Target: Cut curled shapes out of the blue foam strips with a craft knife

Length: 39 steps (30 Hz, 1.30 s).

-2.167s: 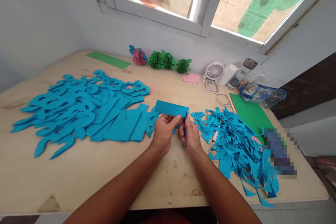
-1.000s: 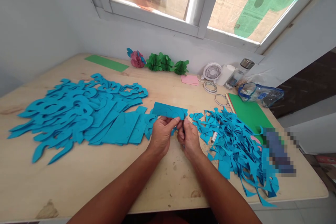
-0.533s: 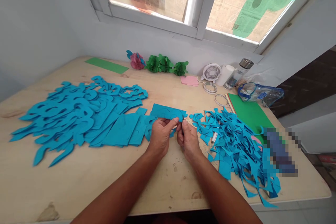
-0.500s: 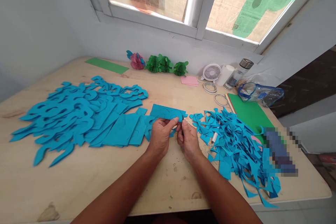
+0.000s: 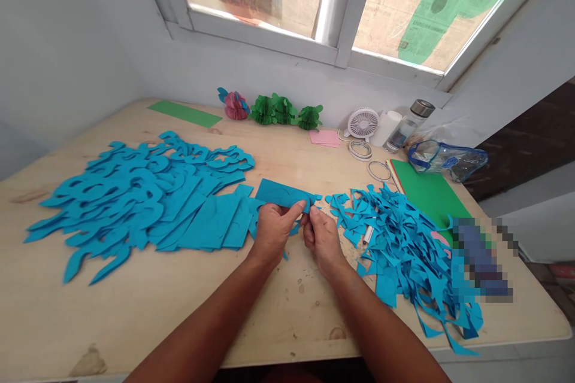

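Over the middle of the table, a blue paper strip with curved pencil-like outlines is held up in both hands. My left hand pinches its lower edge, thumb on top. My right hand is closed at the strip's right end, fingertips against my left thumb; what lies inside its curled fingers is hidden. Just left of the strip, flat blue paper pieces overlap beside a heap of blue cut-out shapes. A small blue scrap shows below my left hand.
Blue paper scraps pile up at right, with a white marker among them. Behind are green sheets, a clear pouch, a bottle, a small fan, tape rolls and green paper crafts along the wall.
The view shifts slightly. Both hands stay nearly in place on the strip, and a small blue scrap now shows beneath my left hand.
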Available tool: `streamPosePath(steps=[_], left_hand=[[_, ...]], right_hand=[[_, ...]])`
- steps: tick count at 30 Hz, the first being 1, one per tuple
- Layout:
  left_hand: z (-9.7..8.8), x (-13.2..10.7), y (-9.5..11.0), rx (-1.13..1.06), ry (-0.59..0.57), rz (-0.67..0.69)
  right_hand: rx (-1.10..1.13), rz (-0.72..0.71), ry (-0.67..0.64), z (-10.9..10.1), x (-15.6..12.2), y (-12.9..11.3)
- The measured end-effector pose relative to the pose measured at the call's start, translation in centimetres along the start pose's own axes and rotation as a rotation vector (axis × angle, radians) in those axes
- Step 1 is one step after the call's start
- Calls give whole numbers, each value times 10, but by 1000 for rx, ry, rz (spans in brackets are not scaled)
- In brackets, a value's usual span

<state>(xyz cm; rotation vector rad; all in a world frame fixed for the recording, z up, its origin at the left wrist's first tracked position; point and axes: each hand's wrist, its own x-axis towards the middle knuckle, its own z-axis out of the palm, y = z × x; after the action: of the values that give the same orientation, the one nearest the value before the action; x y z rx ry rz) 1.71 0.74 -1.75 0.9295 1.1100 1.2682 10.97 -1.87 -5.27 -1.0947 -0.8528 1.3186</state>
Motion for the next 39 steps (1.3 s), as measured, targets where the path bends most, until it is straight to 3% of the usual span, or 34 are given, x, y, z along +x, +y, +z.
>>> streamPosePath(steps=[14, 21, 28, 32, 39], left_hand=[[-2, 3, -5, 52, 23, -7], [-6, 2, -4, 223, -19, -34], [-8, 7, -11, 160, -25, -38], [-7, 7, -8, 126, -31, -15], [-6, 3, 0, 267, -19, -5]], right_hand=[[-25, 55, 6, 0, 0, -1], [-27, 64, 8, 0, -1, -3], [-31, 75, 11, 0, 0, -3], [-44, 85, -1, -1, 0, -4], [-37, 93, -4, -2, -1, -5]])
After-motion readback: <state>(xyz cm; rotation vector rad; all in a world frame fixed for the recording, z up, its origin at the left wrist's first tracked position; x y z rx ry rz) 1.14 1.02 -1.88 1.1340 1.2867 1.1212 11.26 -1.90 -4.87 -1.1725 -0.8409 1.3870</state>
